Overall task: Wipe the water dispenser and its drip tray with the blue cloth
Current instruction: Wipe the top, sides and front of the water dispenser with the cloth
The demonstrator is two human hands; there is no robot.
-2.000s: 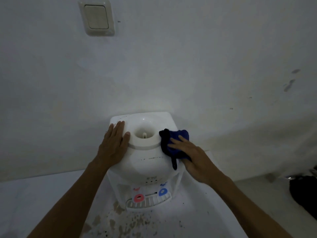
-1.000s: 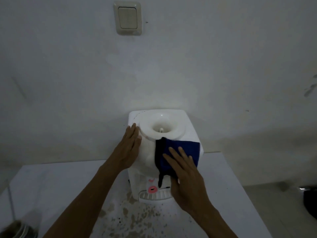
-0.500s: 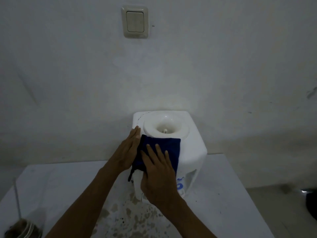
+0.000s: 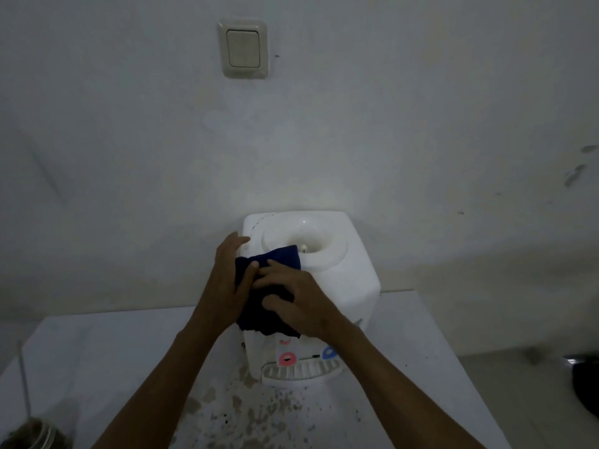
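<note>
The white water dispenser [image 4: 350, 280] stands on a table against the wall, its bottle well on top. The blue cloth [image 4: 285, 257] lies bunched over the dispenser's front-left top edge and hangs down the front. My left hand [image 4: 227, 283] is at the dispenser's left side, with its thumb lying over the cloth's left edge. My right hand [image 4: 298, 306] grips the cloth with curled fingers against the front. Below the hands are a pink tap [image 4: 287, 358], a blue tap [image 4: 329, 352] and the slotted drip tray [image 4: 301, 371].
The white table [image 4: 107, 358] has brown stains in front of the dispenser. A glass jar [image 4: 32, 435] with a thin rod stands at the near-left corner. A dark object [image 4: 586, 387] sits off the table's right side. A light switch [image 4: 244, 48] is on the wall above.
My right hand moved the cloth from the dispenser's right side across the front to the left edge, then curled round it. My left thumb now lies over the cloth.
</note>
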